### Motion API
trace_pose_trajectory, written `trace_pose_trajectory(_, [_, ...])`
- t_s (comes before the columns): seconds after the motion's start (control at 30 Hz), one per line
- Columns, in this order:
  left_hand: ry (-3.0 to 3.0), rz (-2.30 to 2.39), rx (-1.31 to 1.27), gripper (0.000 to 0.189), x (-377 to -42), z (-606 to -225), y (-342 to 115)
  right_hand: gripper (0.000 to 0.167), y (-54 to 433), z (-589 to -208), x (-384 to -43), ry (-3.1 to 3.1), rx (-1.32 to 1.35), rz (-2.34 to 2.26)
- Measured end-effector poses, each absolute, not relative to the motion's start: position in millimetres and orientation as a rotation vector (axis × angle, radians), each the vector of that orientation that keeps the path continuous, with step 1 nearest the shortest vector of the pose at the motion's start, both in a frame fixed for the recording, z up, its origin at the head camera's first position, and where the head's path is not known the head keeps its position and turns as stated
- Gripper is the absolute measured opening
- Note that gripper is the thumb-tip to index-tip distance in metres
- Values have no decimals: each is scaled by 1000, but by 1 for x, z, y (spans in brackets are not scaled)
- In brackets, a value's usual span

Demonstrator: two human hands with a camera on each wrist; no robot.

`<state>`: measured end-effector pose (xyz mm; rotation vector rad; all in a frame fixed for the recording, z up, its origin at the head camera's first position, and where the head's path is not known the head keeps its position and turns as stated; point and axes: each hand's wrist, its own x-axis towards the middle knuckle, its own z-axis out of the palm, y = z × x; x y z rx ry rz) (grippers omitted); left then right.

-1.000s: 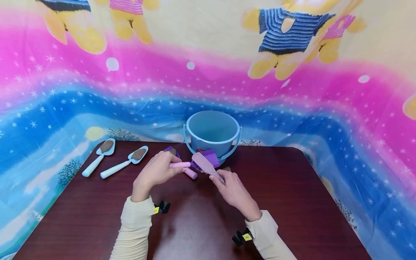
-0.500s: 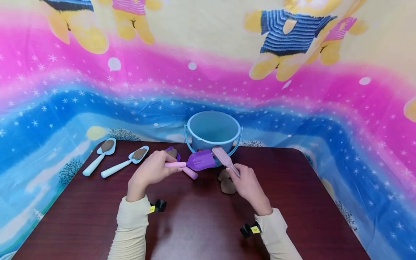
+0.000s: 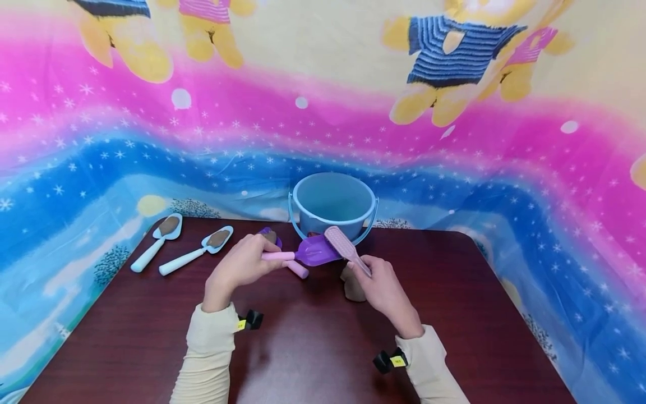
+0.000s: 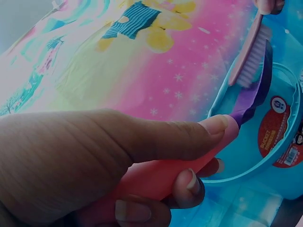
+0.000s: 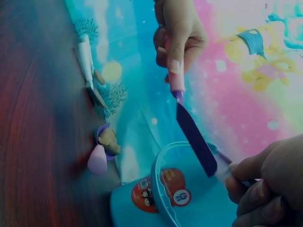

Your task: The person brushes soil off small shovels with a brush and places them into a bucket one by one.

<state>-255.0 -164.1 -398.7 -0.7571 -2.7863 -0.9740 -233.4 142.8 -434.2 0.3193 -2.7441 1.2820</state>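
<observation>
My left hand point(image 3: 241, 262) grips the pink handle of a purple toy shovel point(image 3: 317, 251), whose blade is held up in front of the bucket. In my right hand point(image 3: 383, 288) is a small pink brush point(image 3: 341, 243), pinched by its handle. The bristles point(image 4: 252, 70) meet the shovel blade in the left wrist view. Behind both tools stands a light blue bucket point(image 3: 333, 197) with a red label point(image 5: 174, 185). Brown clay-like lumps point(image 3: 354, 285) lie on the table by my right hand, partly hidden by it.
Two shovels with pale blue handles, one farther left point(image 3: 156, 242) and one nearer point(image 3: 195, 250), lie on the dark table point(image 3: 292, 348), each bearing a brown lump. Another purple shovel with a pink handle point(image 3: 299, 269) and a brown lump lies behind my left hand. Patterned cloth point(image 3: 323, 123) surrounds the table.
The brush first swung off rightward from over the shovel, uncovering the brown lumps, then came back slightly left onto the blade's end. The shovel blade turned and shifted slightly.
</observation>
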Motion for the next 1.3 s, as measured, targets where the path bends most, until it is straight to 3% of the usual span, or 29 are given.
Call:
trace_pose_trajectory(0.63, [-2767,-1012,-787,31,-258,-403,-149,16,120,-439,-226,-2734,449,1392])
trace_pose_trajectory(1.03, [-2767,-985,-797,33,-257,-402,-147,12,114,-443,-224,-2810,479,1269])
trace_pose_trajectory(1.3, [-2771,-987,-798,29,-255,-401,-146,26,115,-446,-225,-2870,462,1204])
